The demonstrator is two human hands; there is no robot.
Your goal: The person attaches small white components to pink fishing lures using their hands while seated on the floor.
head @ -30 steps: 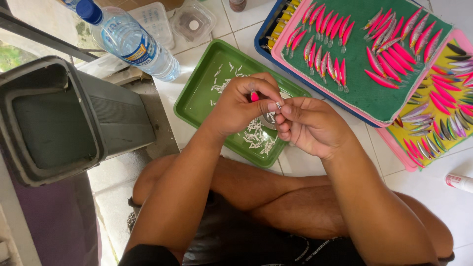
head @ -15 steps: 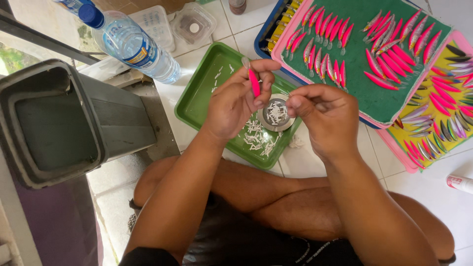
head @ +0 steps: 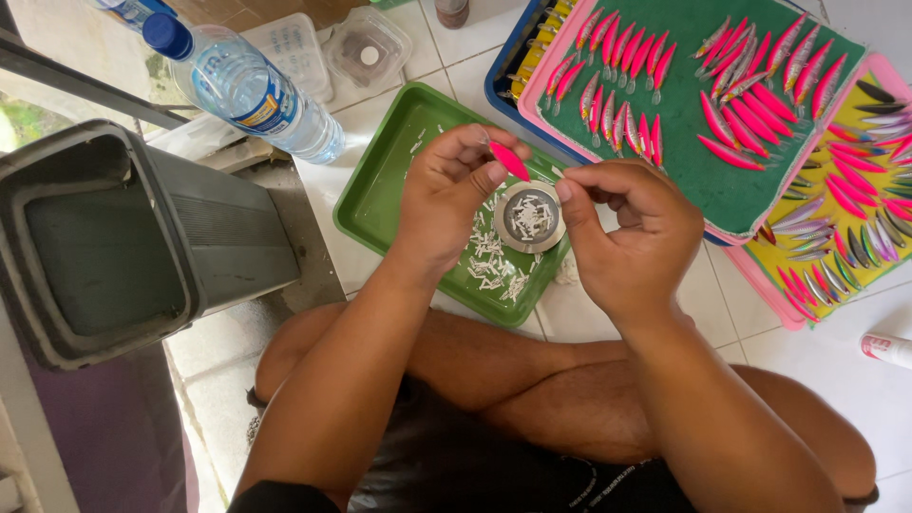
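1. The left hand (head: pixel 446 199) pinches a small pink, fish-shaped plastic lure (head: pixel 509 161) between thumb and fingertips, the fingers closed on its lower end, so the lure stands tilted above the green rectangular plastic tray (head: pixel 380 180).
2. The right hand (head: pixel 622 233) has its thumb and forefinger pressed together just beside the lure's upper end; whether a tiny part sits between them is too small to tell.
3. Below and between the two hands lies a small round metal dish (head: pixel 529 217) with tiny white fittings in it, resting on the tray among more loose white bits (head: pixel 494 266).
4. As a judgement of progress: many pink lures already lie in neat rows on the dark green mat (head: pixel 741 190) to the right, and further lures of mixed colours on the yellow mat (head: pixel 855 256) beyond it, so much of the batch looks handled, while the heap of white fittings suggests plenty is left.
5. A clear plastic water bottle with a blue cap (head: pixel 242 85) lies just beside the tray's far left corner, and a dark grey plastic bin (head: pixel 114 237) stands to the left.
6. Against half a second ago, little differs: the hands keep the same places over the dish, and the lure now tilts slightly more toward the right hand. A second ago both hands were closed together lower down, hiding the dish.
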